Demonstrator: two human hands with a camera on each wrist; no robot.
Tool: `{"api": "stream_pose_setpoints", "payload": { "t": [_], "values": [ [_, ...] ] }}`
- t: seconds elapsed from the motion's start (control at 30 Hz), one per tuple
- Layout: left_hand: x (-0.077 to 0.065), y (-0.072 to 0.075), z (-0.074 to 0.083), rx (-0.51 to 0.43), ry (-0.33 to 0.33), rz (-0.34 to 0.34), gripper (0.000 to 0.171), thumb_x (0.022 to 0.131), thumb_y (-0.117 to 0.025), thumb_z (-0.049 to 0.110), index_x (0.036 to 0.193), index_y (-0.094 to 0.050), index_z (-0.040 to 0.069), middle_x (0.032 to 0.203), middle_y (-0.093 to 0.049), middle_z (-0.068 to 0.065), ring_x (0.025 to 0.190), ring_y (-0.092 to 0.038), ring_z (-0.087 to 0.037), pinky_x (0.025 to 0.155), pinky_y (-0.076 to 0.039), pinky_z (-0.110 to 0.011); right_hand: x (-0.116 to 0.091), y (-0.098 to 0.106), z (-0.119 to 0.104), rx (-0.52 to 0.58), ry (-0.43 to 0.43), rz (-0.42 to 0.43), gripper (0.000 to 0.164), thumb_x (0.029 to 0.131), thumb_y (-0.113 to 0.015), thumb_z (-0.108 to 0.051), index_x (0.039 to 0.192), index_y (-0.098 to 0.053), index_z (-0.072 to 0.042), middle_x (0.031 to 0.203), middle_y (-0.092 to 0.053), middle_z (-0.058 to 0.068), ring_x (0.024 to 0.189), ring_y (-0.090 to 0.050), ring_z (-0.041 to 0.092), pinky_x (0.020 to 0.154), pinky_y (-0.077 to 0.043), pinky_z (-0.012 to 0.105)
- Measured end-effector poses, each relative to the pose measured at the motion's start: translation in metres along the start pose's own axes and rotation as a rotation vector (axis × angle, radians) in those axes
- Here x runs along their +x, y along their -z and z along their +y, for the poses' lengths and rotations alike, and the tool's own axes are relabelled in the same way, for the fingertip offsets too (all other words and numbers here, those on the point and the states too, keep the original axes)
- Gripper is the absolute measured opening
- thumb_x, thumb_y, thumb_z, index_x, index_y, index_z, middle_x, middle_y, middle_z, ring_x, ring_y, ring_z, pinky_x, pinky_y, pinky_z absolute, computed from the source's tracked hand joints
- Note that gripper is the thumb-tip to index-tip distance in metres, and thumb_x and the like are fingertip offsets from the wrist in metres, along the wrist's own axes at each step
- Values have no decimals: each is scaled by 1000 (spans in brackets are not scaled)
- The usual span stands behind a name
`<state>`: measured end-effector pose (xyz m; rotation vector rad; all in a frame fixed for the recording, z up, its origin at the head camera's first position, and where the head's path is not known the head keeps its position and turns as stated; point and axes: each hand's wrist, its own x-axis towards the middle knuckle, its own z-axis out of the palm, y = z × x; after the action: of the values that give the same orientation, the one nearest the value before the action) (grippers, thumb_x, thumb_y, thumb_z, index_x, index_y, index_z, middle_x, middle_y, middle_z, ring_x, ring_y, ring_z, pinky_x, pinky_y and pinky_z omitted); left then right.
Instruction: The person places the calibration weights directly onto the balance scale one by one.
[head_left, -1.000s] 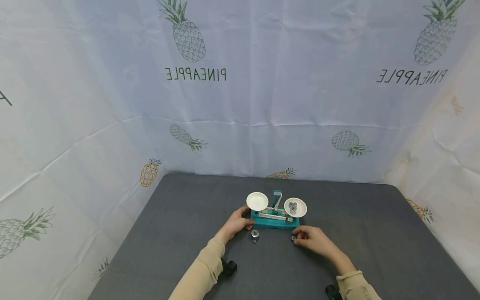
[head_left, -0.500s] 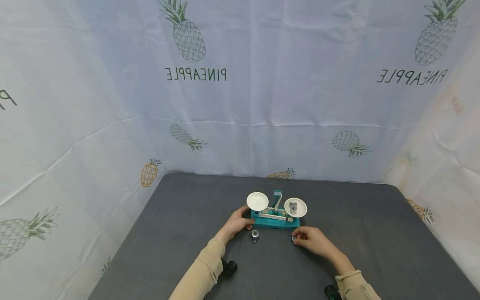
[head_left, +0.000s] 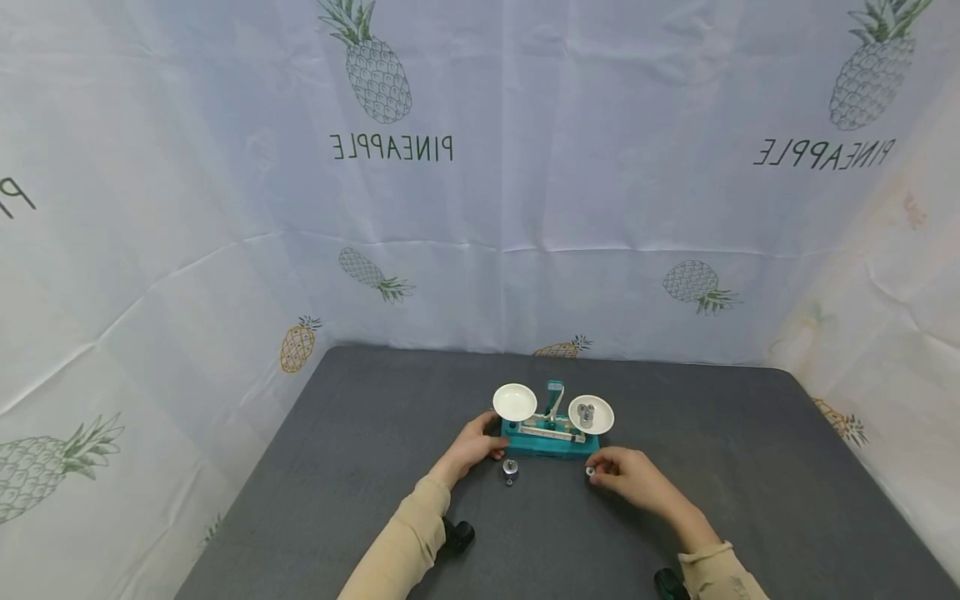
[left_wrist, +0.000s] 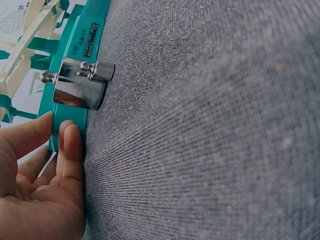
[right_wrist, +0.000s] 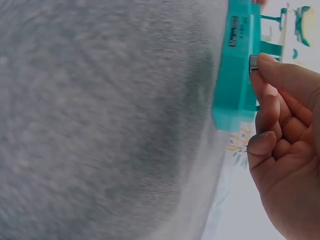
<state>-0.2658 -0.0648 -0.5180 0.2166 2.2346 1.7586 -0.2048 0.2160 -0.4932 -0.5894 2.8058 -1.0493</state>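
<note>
A teal balance scale (head_left: 551, 447) with two white pans stands on the dark table. My left hand (head_left: 471, 443) grips the left end of its base, fingers and thumb against it in the left wrist view. Just in front of the base are a large metal weight (left_wrist: 75, 90) and a smaller one (left_wrist: 105, 71). With thumb and forefinger my right hand (head_left: 637, 479) pinches a small metal weight (right_wrist: 253, 62), raised in front of the base's right end. The right pan (head_left: 603, 422) bears several metal weights (head_left: 586, 414); nothing lies in the left pan (head_left: 514, 402).
The grey cloth-covered table (head_left: 390, 400) reaches back to a white curtain (head_left: 525, 200) printed with pineapples. Dark camera mounts (head_left: 459, 536) are worn at both wrists, close above the tabletop.
My right hand has lifted the small weight slightly and moved a little towards the scale. The left hand and the scale have stayed in place.
</note>
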Motion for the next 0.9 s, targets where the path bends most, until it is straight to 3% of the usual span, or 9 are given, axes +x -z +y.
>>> {"api": "stream_pose_setpoints", "payload": {
  "t": [0.4, 0.7, 0.9],
  "values": [
    [2, 1, -2, -9, 4, -4, 57, 85, -63, 5, 136, -40, -2, 136, -42, -25, 69, -57, -13, 63, -52, -29, -3, 25, -17, 16, -13, 46, 18, 88, -64, -18, 102, -67, -8, 81, -60, -5, 66, -48, -1, 57, -44, 21],
    [2, 0, -2, -12, 5, -3, 56, 86, -63, 5, 137, -40, -2, 137, -42, -25, 69, -57, -13, 64, -53, -30, 0, 43, -25, -45, 7, 149, 17, 85, -66, -15, 101, -68, -9, 78, -59, -6, 64, -45, -1, 54, -41, 20],
    [2, 0, -4, -9, 9, -3, 57, 86, -62, 5, 137, -39, -2, 137, -42, -25, 69, -57, -13, 64, -53, -29, 7, 51, -26, -54, 5, 156, 17, 87, -65, -17, 102, -67, -10, 79, -59, -4, 64, -44, 1, 54, -40, 21]
  ]
}}
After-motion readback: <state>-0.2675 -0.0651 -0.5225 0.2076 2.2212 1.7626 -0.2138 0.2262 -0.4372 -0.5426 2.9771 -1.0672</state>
